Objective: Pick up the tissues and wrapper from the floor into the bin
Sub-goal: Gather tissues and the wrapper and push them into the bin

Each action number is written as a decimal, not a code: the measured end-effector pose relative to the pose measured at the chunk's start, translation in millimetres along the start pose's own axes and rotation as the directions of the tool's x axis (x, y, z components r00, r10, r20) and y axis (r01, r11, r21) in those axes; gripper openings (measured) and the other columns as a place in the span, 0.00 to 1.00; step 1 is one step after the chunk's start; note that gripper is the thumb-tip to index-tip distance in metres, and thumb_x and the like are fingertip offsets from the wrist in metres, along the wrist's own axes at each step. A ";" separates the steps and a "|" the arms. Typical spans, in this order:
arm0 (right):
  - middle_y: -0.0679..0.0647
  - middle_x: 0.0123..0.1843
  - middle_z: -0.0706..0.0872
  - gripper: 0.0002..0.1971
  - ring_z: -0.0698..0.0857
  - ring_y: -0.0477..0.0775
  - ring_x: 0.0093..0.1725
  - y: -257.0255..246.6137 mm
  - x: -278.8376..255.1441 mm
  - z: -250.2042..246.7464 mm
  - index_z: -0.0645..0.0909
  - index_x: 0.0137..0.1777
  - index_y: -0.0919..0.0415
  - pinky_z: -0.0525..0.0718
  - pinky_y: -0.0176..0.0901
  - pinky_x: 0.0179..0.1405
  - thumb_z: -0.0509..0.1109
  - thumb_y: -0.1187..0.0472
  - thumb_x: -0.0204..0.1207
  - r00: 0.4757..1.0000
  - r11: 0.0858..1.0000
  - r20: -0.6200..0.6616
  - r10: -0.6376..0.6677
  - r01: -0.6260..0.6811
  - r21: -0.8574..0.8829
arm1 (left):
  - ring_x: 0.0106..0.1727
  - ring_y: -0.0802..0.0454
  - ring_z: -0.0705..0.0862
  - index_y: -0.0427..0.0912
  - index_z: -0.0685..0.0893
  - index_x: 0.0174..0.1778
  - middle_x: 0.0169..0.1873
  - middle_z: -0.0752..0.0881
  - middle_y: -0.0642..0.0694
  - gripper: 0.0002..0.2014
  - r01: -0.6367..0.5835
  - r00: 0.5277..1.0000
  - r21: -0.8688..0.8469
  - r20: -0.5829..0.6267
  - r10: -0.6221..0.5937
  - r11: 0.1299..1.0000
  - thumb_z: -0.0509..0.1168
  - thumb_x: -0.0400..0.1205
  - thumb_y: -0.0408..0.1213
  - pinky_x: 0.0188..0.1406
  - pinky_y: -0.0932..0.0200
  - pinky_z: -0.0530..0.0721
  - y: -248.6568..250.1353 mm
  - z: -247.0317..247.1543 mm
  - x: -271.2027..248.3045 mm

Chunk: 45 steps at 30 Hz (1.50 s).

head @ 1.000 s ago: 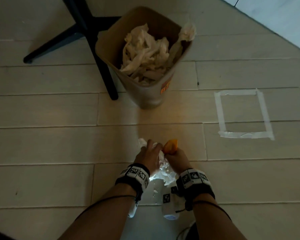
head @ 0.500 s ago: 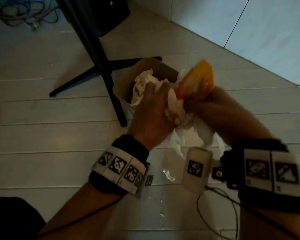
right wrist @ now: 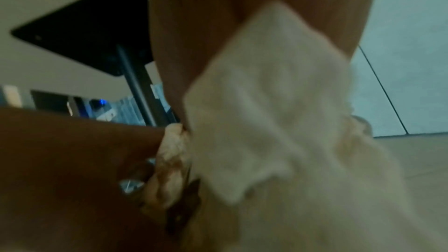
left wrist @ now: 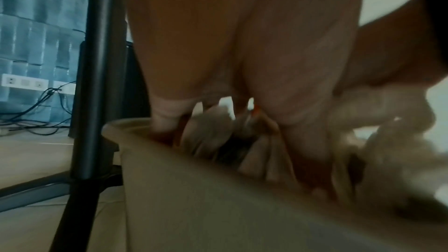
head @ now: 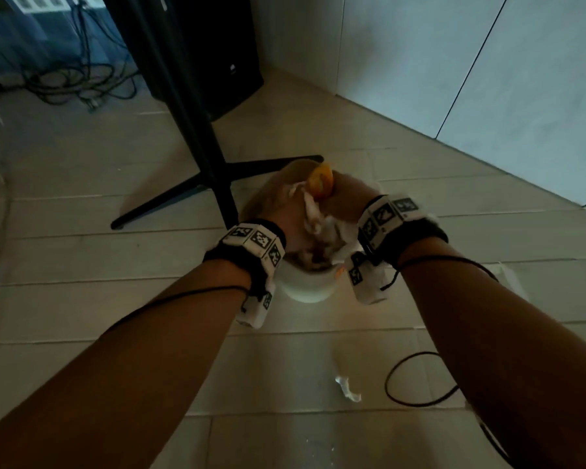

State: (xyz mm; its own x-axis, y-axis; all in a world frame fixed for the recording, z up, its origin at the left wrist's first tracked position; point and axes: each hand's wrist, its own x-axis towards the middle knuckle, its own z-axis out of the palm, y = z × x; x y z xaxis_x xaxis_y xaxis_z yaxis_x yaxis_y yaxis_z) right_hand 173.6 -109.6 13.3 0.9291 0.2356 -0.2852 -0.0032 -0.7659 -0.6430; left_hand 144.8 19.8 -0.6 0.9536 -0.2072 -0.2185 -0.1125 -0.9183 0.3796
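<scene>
Both hands are over the bin [head: 305, 289] now, at twelve o'clock from the person, pressed close together above its open mouth. The left hand [head: 285, 218] is curled around a wad of white tissues [head: 313, 220], its fingers [left wrist: 167, 114] dipping inside the rim. The right hand [head: 347, 198] clutches more tissue along with the orange wrapper [head: 320, 181], which pokes up at the far side. Crumpled tissues fill the bin beneath them. On the floor [head: 82, 282], a small white scrap [head: 347, 389] lies at six o'clock from the bin. A black stand [head: 190, 130] rises at ten o'clock, just beside the bin.
</scene>
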 end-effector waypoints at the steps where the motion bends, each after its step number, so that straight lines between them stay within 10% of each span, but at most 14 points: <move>1: 0.53 0.50 0.84 0.10 0.83 0.57 0.58 2.8 5.1 5.2 0.83 0.51 0.53 0.78 0.51 0.60 0.66 0.53 0.72 0.998 0.992 0.050 0.047 -0.040 -0.118 | 0.79 0.42 0.67 0.46 0.62 0.80 0.76 0.69 0.42 0.48 -0.003 0.999 0.011 0.046 0.002 1.000 0.80 0.66 0.47 0.73 0.59 0.63 -4.9 0.0 0.0; 3: 0.51 0.40 0.81 0.07 0.83 0.59 0.54 8.8 14.2 12.4 0.77 0.35 0.49 0.79 0.54 0.59 0.63 0.51 0.73 0.987 0.948 0.113 0.111 -0.072 -0.309 | 0.85 0.43 0.54 0.51 0.46 0.84 0.85 0.55 0.43 0.64 0.020 0.994 -0.001 0.105 -0.020 1.000 0.82 0.60 0.55 0.83 0.47 0.57 -17.6 -2.7 2.5; 5: 0.57 0.50 0.86 0.07 0.82 0.62 0.54 7.5 13.2 17.0 0.81 0.41 0.55 0.78 0.57 0.61 0.64 0.56 0.77 0.984 0.910 0.117 0.132 -0.073 -0.408 | 0.86 0.43 0.51 0.55 0.40 0.84 0.86 0.50 0.42 0.65 0.006 0.997 -0.058 0.078 -0.002 0.998 0.80 0.61 0.57 0.84 0.41 0.57 -22.0 -8.7 -0.9; 11: 0.59 0.79 0.70 0.25 0.68 0.65 0.78 19.7 17.4 35.9 0.67 0.77 0.54 0.60 0.69 0.79 0.62 0.53 0.80 0.963 0.733 0.221 0.154 0.039 -0.679 | 0.79 0.40 0.69 0.52 0.70 0.76 0.80 0.67 0.44 0.28 -0.047 0.993 0.001 0.113 0.047 0.999 0.65 0.78 0.44 0.76 0.41 0.71 -14.0 18.7 4.2; 15: 0.57 0.85 0.53 0.41 0.52 0.63 0.84 22.4 2.6 35.5 0.46 0.84 0.47 0.47 0.68 0.82 0.68 0.54 0.77 0.945 0.720 0.276 0.175 0.068 -0.691 | 0.56 0.40 0.84 0.43 0.82 0.61 0.61 0.84 0.39 0.14 -0.052 0.963 0.195 0.269 -0.002 0.979 0.60 0.82 0.39 0.50 0.50 0.83 -17.6 37.2 10.9; 18: 0.58 0.83 0.60 0.36 0.59 0.63 0.83 16.6 0.4 36.1 0.52 0.83 0.55 0.51 0.65 0.83 0.66 0.57 0.79 0.960 0.725 0.239 0.146 0.061 -0.686 | 0.47 0.41 0.83 0.38 0.83 0.55 0.54 0.86 0.37 0.11 -0.060 0.944 0.282 0.328 -0.037 0.958 0.58 0.83 0.35 0.43 0.50 0.83 -15.3 37.5 13.1; 21: 0.53 0.77 0.74 0.25 0.70 0.60 0.77 9.3 7.8 30.9 0.69 0.75 0.48 0.53 0.70 0.80 0.66 0.52 0.78 0.962 0.722 0.241 0.128 0.076 -0.688 | 0.59 0.39 0.83 0.41 0.81 0.65 0.59 0.84 0.44 0.16 -0.040 0.939 0.235 0.340 -0.044 0.971 0.57 0.84 0.39 0.59 0.46 0.83 -15.7 31.0 17.7; 24: 0.55 0.72 0.81 0.23 0.78 0.62 0.70 -1.7 3.3 11.8 0.77 0.68 0.51 0.68 0.65 0.74 0.66 0.48 0.73 0.979 0.845 0.189 0.074 0.039 -0.533 | 0.76 0.40 0.72 0.48 0.65 0.81 0.76 0.73 0.47 0.32 0.001 0.980 0.038 0.201 -0.009 0.999 0.58 0.80 0.51 0.76 0.46 0.70 -18.8 25.2 15.7; 29: 0.57 0.72 0.79 0.26 0.81 0.57 0.64 5.0 -29.2 -29.7 0.71 0.75 0.53 0.81 0.44 0.55 0.69 0.56 0.78 0.999 0.994 -0.036 -0.040 0.036 -0.108 | 0.77 0.44 0.70 0.55 0.71 0.77 0.78 0.71 0.49 0.28 -0.060 0.994 0.038 -0.086 0.063 0.997 0.66 0.79 0.48 0.73 0.49 0.73 -6.3 -3.5 -22.4; 32: 0.52 0.73 0.78 0.24 0.83 0.50 0.57 26.2 -49.1 -37.2 0.72 0.75 0.47 0.80 0.31 0.46 0.68 0.55 0.79 0.980 0.992 -0.199 -0.026 0.051 0.117 | 0.74 0.48 0.73 0.52 0.75 0.73 0.74 0.74 0.50 0.22 -0.199 0.913 -0.079 -0.378 0.156 0.977 0.64 0.82 0.45 0.70 0.52 0.75 17.0 -7.6 -58.4; 35: 0.52 0.69 0.81 0.21 0.84 0.52 0.61 49.8 -70.4 -33.9 0.76 0.71 0.48 0.80 0.42 0.58 0.68 0.53 0.77 0.948 0.965 -0.316 0.027 0.057 0.255 | 0.69 0.49 0.76 0.49 0.80 0.66 0.67 0.78 0.46 0.15 -0.395 0.831 -0.167 -0.484 0.274 0.903 0.62 0.84 0.42 0.65 0.56 0.79 42.8 19.9 -89.2; 40: 0.53 0.62 0.85 0.18 0.86 0.57 0.58 112.7 -92.5 6.6 0.80 0.65 0.46 0.85 0.61 0.62 0.67 0.54 0.75 0.921 0.918 -0.315 0.230 -0.097 0.384 | 0.63 0.51 0.79 0.51 0.81 0.60 0.59 0.82 0.50 0.11 -0.462 0.863 -0.145 -0.302 0.405 0.875 0.60 0.83 0.40 0.52 0.55 0.87 50.5 124.5 -125.8; 43: 0.58 0.63 0.85 0.17 0.84 0.58 0.62 150.4 -103.1 46.6 0.81 0.65 0.51 0.78 0.45 0.63 0.66 0.58 0.77 0.912 0.910 -0.245 0.328 -0.235 0.341 | 0.67 0.46 0.75 0.53 0.75 0.68 0.68 0.75 0.50 0.17 -0.268 0.960 -0.115 0.054 0.275 0.957 0.58 0.82 0.42 0.51 0.50 0.87 34.5 192.0 -136.1; 45: 0.60 0.65 0.83 0.17 0.81 0.59 0.65 172.1 -114.0 79.2 0.80 0.67 0.53 0.74 0.43 0.62 0.65 0.59 0.78 0.911 0.899 -0.137 0.390 -0.344 0.271 | 0.75 0.43 0.68 0.54 0.69 0.74 0.77 0.66 0.49 0.22 -0.132 0.944 -0.060 0.298 0.144 0.989 0.57 0.83 0.41 0.60 0.45 0.84 23.1 225.8 -136.5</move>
State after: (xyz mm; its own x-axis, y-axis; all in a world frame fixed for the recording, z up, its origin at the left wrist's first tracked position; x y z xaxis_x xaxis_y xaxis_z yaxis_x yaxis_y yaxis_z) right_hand 37.8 -220.8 -121.0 0.8954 -0.1661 -0.4131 -0.4230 -0.6073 -0.6726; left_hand -51.0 -49.3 -165.0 0.8003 -0.4283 -0.4196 -0.2204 -0.8610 0.4584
